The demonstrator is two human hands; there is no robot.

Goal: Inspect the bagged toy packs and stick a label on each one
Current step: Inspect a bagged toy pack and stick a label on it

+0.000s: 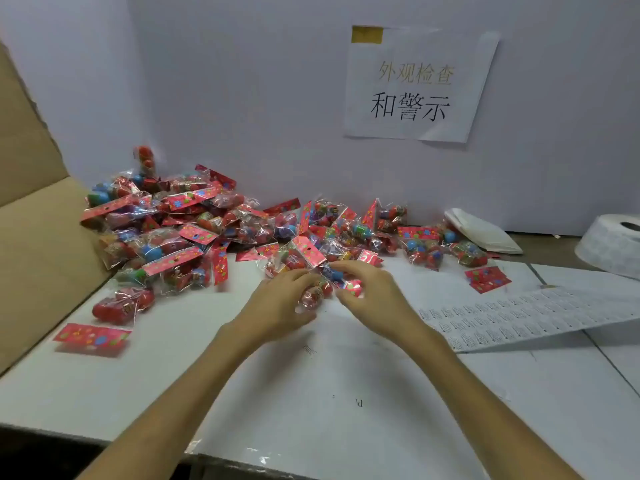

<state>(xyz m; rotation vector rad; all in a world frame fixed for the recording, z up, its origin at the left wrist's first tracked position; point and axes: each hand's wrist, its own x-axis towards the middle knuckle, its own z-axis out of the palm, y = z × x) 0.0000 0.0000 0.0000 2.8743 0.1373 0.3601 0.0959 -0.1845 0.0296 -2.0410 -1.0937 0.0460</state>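
Hands, two of them, meet on one bagged toy pack: the left hand curls its fingers round the clear bag, and the right hand pinches the red end. Just behind that pack, the pile of packs spreads along the wall, dozens at least, too many to count. Left of the held pack, one lone pack lies on the table apart from the pile, with one loose red card beyond it. Right of the held pack lie a second red card, one label strip and one white roll.
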